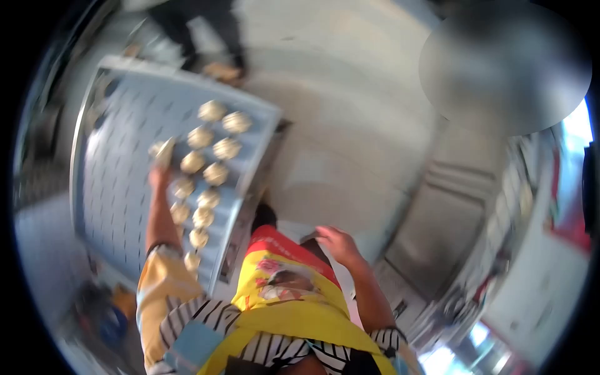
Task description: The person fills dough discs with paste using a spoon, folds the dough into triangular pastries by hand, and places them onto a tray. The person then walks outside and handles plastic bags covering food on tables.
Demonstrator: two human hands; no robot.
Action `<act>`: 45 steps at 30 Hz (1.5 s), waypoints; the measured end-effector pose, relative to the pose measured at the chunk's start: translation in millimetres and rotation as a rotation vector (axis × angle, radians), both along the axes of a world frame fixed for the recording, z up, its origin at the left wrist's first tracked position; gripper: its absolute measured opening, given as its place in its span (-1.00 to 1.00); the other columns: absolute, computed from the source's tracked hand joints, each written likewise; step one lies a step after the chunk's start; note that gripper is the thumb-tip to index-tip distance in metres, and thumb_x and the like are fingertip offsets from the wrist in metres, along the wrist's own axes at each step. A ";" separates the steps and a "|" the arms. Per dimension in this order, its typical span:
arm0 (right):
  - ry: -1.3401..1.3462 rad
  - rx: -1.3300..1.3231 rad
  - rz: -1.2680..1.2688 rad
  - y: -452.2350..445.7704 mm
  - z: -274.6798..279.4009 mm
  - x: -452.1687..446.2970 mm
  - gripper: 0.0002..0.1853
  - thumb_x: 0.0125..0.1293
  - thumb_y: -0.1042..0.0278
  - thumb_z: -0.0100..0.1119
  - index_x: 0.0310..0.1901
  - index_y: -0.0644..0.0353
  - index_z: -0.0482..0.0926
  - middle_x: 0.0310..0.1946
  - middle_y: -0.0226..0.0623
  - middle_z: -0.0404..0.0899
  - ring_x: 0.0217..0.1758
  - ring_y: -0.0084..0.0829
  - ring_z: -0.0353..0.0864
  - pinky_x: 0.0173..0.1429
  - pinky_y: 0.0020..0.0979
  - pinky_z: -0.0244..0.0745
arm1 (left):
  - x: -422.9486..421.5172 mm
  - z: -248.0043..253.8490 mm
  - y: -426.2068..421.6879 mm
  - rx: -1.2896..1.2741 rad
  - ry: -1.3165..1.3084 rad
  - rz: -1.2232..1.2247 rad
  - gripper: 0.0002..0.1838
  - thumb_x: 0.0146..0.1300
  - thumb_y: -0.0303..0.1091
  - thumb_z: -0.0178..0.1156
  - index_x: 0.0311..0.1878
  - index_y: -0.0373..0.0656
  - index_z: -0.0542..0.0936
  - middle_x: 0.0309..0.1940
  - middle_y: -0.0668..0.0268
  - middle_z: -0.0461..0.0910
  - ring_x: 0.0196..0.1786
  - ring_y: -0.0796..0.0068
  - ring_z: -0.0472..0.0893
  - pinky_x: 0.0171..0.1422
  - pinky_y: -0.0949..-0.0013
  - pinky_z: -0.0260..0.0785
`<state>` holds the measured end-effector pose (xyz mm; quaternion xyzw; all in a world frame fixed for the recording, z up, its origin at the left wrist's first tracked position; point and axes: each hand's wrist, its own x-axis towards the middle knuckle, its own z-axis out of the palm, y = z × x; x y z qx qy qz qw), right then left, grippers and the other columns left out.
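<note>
My left hand (160,172) reaches over a large slotted metal tray (115,169). A pale dough bun (165,152) is at its fingers, which look closed on it, though blur softens the detail. Several round buns (215,174) with ridged tops sit in two rows along the tray's right side, beside that hand. My right hand (337,244) hangs to the right of my yellow and red apron (281,281), its fingers loosely stretched and nothing seen in them.
Another person's dark-trousered legs (206,28) stand beyond the tray's far edge. Pale floor (337,137) lies to the right of the tray. Farther right is a metal-topped surface (431,240), and a round blurred patch covers the upper right.
</note>
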<state>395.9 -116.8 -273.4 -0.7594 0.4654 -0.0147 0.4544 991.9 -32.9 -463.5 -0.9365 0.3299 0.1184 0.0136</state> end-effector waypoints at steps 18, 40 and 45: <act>0.166 -0.122 -0.756 132.5 83.7 -387.9 -0.63 0.27 0.19 0.14 0.08 0.09 0.51 0.00 -0.21 0.55 0.03 -0.16 0.53 0.08 -0.26 0.44 | -744.6 253.5 -212.9 -0.395 0.983 -1.196 -0.51 0.15 -0.40 0.25 0.18 -0.18 0.45 -0.18 0.17 0.60 -0.22 0.43 0.59 -0.08 0.38 0.47; 0.013 0.065 -2.104 230.5 131.5 -602.3 -0.68 0.18 0.40 0.27 0.00 0.19 0.57 -0.13 -0.20 0.63 -0.10 -0.28 0.62 -0.01 -0.35 0.50 | -1437.9 210.2 -116.9 -0.606 0.488 -2.594 -0.24 0.25 0.08 0.04 0.35 -0.30 0.22 0.40 0.03 0.14 0.48 0.18 0.08 0.52 0.01 -0.16; 0.031 0.128 -2.080 251.0 128.3 -619.1 -0.67 0.18 0.37 0.27 0.00 0.19 0.56 -0.14 -0.18 0.63 -0.09 -0.26 0.62 -0.01 -0.33 0.49 | -1424.9 208.7 -163.8 -0.421 0.592 -2.860 -0.36 0.22 -0.05 0.12 0.30 -0.18 0.30 0.36 0.04 0.21 0.45 0.11 0.12 0.49 0.08 -0.06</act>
